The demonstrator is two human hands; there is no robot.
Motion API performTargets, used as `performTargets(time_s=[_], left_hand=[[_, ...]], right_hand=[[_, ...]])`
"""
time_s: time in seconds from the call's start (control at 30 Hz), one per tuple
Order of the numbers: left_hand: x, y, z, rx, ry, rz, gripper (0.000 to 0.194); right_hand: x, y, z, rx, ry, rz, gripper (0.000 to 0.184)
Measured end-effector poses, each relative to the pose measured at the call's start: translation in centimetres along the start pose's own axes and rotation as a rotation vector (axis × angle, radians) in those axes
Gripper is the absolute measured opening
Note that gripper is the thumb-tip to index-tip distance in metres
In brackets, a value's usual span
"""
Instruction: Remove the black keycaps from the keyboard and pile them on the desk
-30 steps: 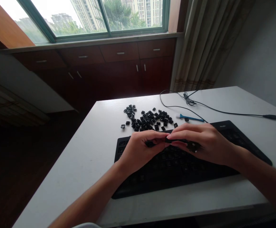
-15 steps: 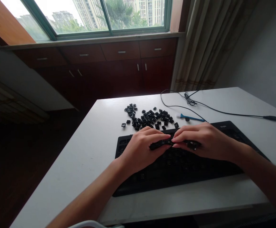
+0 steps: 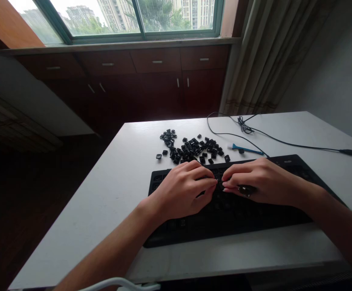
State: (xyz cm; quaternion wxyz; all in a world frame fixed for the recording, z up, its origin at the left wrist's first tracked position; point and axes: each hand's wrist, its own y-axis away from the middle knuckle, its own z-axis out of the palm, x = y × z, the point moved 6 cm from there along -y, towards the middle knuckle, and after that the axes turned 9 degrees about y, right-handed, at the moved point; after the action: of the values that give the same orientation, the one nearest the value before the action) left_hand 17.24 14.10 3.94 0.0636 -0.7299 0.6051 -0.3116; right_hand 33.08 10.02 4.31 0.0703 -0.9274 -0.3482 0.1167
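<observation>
A black keyboard (image 3: pixel 218 230) lies on a white table (image 3: pixel 103 202), right under the two hands. The left hand (image 3: pixel 185 188) is over the left and middle part of the keyboard. Its fingers bend in and the tips are close together. I can't tell if it has hold of anything.

The right hand (image 3: pixel 257 180) is just across from it, over the middle. It is mostly closed, with the thumb and fingertips close together. A small dark thing (image 3: pixel 246 190) is tucked in its curled fingers. It is too dark to tell what it is. The fingertips of the two hands are near each other, with a little gap between.

On the far side of the keyboard is a messy pile of loose black keys (image 3: pixel 192 147). One key (image 3: pixel 158 156) sits by itself at the left. To the right of the pile is a blue stick (image 3: pixel 248 150) with a pale tip, and a little black bit (image 3: pixel 241 151) is right by it. A black wire (image 3: pixel 297 144) goes from the far edge of the keyboard, bunches up, then runs right to a plug (image 3: pixel 350 152). Far back are brown cupboards (image 3: pixel 158 91) under a window (image 3: pixel 176 16).
</observation>
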Motion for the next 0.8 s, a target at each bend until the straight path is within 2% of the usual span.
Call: performTargets(time_s=[0.33,0.57,0.8], left_hand=[[0.01,-0.05,-0.02,-0.021,-0.017,0.007,0.021],[-0.03,0.01,0.13,-0.022,-0.032,0.004,0.023],[0.02,-0.04,0.21,-0.026,-0.043,0.022,0.024]], right_hand=[[0.23,0.33,-0.01,0.058,-0.042,-0.019,0.005],[0.40,0.57,0.43,0.026,-0.027,-0.005,0.013],[0.17,0.33,0.14,0.001,0.030,0.002,0.007]])
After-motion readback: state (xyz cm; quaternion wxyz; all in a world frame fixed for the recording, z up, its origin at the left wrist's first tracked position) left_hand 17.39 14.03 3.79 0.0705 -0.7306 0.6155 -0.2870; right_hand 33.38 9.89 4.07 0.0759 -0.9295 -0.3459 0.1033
